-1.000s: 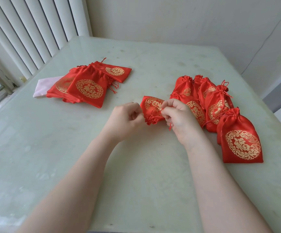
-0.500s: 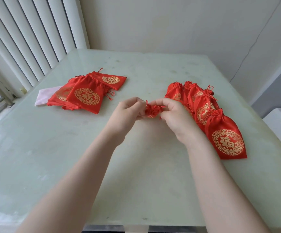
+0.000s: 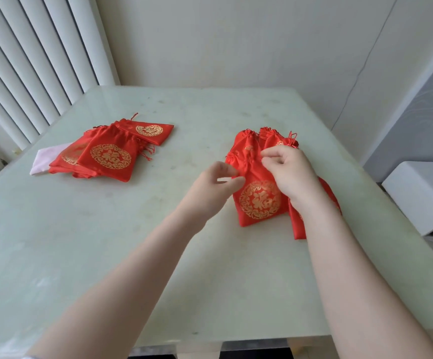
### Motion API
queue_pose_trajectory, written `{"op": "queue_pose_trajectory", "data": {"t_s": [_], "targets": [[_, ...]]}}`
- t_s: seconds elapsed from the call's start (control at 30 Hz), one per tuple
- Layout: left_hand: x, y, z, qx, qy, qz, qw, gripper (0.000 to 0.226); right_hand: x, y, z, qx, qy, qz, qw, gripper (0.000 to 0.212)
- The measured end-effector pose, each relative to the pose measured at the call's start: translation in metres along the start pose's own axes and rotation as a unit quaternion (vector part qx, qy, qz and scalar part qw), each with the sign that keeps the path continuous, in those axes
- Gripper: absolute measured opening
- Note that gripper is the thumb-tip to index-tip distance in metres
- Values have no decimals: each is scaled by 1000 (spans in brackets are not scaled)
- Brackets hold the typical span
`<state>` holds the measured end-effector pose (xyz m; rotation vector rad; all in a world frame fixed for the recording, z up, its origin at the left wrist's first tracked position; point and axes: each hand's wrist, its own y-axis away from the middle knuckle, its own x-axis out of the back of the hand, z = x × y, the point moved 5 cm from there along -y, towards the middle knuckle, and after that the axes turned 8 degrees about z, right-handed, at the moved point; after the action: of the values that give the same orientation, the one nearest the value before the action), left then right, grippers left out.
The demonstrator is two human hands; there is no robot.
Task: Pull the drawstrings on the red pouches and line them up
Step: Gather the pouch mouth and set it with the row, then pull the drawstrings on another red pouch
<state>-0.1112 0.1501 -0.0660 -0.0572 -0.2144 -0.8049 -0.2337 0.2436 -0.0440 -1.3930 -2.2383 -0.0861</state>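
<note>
Near the counter's (image 3: 158,242) left edge lies a stack of flat red pouches (image 3: 106,154) atop a pink cloth (image 3: 43,161). Toward the right side, the left hand (image 3: 210,187) touches the cinched pouch (image 3: 258,198) at its left edge, fingers loosely curled, holding nothing. The right hand (image 3: 290,172) pinches that pouch's gathered neck. It lies on the row of closed pouches (image 3: 270,136) along the right edge.
</note>
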Motion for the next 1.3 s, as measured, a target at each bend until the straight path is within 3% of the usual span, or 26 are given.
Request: {"op": "queue_pose_trajectory", "data": {"t_s": [0.1,0.43,0.7,0.9,1.07,1.17,1.3], "targets": [[-4,-16,-20,50,-46,50,996,30,-3,-3,12,14,99,7,995,31],[-22,-68,-7,38,-68,52,996,29,-23,-12,25,8,284,-39,958,25],[-38,-82,-2,59,36,12,998,34,-20,-26,23,52,280,8,959,30],[-34,-81,2,12,52,-13,999,47,-31,-29,25,71,292,42,953,31],[9,-78,-15,-34,-71,37,996,42,-48,-13,-7,123,279,92,948,34],[50,-76,-27,-60,-176,106,977,37,-80,-5,-26,148,244,35,958,29],[111,-75,-35,-98,-327,194,920,35,-127,3,-40,117,227,-72,964,25]]}}
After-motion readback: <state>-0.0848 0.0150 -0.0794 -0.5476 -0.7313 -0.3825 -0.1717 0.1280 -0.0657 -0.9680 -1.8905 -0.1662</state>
